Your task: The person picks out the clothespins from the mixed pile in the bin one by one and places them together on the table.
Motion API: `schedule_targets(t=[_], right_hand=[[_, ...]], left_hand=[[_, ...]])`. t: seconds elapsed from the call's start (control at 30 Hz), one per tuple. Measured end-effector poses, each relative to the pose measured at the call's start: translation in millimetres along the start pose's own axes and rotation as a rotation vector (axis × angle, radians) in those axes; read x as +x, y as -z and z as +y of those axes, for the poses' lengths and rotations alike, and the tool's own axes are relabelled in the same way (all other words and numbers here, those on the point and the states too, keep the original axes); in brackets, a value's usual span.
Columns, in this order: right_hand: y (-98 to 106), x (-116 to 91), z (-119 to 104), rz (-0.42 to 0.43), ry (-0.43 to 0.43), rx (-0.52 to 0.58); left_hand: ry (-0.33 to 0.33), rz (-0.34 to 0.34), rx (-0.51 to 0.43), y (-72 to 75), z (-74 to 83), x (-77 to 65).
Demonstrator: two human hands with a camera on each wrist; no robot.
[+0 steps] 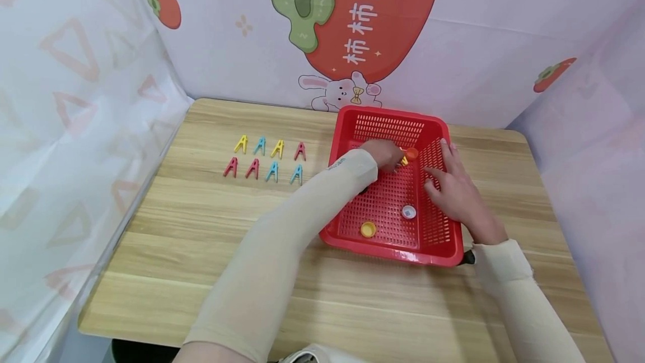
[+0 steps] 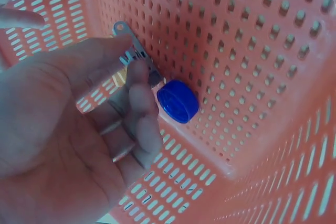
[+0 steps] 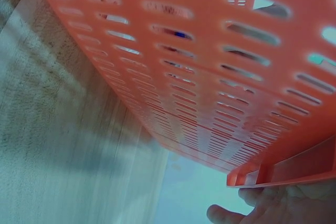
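Observation:
My left hand (image 1: 384, 154) reaches into the red basket (image 1: 393, 255). Its thumb and fingertips pinch at a small yellow clothespin (image 1: 405, 159), largely covered by the fingers. An orange cap (image 1: 411, 154) lies just right of the fingertips. In the left wrist view, a slim grey piece (image 2: 119, 27) with a hole in its end sits at the fingers; its kind is unclear. Close by is a blue cap (image 2: 178, 101). My right hand (image 1: 458, 195) rests over the basket's right rim, fingers extended, two of them pointing inward.
A yellow cap (image 1: 368, 229) and a white cap (image 1: 409, 212) lie in the near part of the basket. Several clothespins stand in two rows on the table left of it, among them a pink one (image 1: 300, 151) and a blue one (image 1: 297, 174). A printed cloth hangs behind.

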State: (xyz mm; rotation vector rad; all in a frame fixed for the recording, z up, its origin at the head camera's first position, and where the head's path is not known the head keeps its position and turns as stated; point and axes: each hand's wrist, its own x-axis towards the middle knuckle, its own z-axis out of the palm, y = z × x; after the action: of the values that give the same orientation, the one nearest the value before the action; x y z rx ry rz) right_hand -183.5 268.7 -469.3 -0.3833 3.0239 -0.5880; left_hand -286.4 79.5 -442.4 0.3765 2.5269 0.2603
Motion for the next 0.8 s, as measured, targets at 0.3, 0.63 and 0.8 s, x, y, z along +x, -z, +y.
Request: schedule_targets(t=[0.3,0.63,0.8], right_hand=[[1,0,-1,0.004,0.005,0.004],[1,0,-2,-0.003,-0.007,0.003],[1,0,-1,-0.008,-0.010,-0.004]], left_hand=[[0.034,-0.087,0.134,12.9,13.2,-27.0],[0.024,-0.012,-0.087,10.1,4.3,-44.0],[-0.030,-0.030,0.076,11.5,8.8,-50.6]])
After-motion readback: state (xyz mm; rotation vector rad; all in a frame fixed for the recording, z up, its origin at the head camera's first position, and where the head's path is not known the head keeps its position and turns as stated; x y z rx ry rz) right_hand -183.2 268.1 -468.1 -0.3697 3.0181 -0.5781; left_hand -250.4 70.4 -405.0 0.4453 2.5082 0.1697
